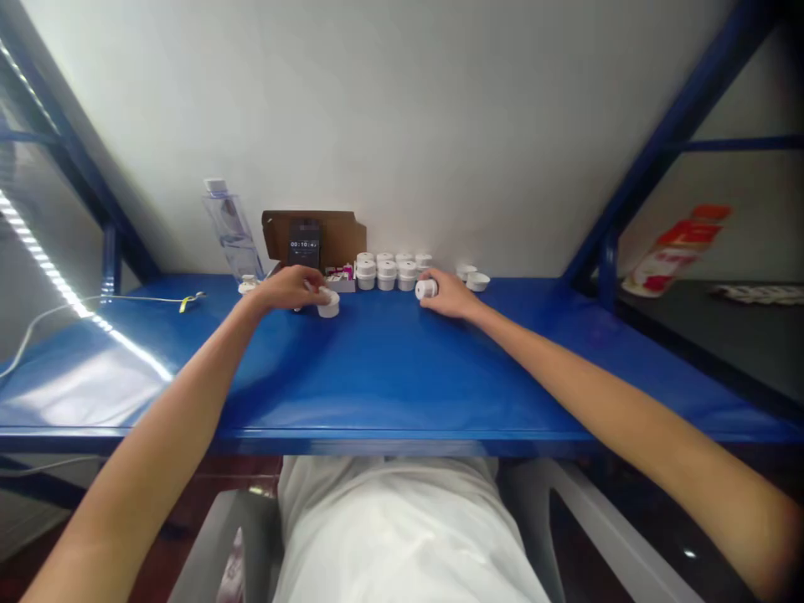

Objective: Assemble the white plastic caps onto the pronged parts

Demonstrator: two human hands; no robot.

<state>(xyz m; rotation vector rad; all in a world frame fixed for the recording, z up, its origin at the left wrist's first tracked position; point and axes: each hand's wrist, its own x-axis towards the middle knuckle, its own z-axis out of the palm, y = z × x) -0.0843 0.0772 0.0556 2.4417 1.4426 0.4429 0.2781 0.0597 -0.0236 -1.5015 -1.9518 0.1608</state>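
Observation:
My left hand [290, 289] is closed, with its fingertips at the rim of a small white round tub [327, 307] standing on the blue table. Whether a separate white piece is between the fingers is too small to tell. In my right hand [449, 293] is a white lidded tub [425, 289], tilted on its side with its round end facing left. Between my hands, at the back, several white lidded tubs [385, 272] stand in rows. Two shallow white cups [478, 282] sit just behind my right hand.
An open brown cardboard box [342, 234] with a phone [305, 241] showing a timer stands at the back. A clear bottle [234, 230] leans left of it. A white cable [144, 298] lies on the blue table [377, 368]. Blue frame posts [608, 260] flank the table; a red-labelled bottle [675, 251] is beyond the right one.

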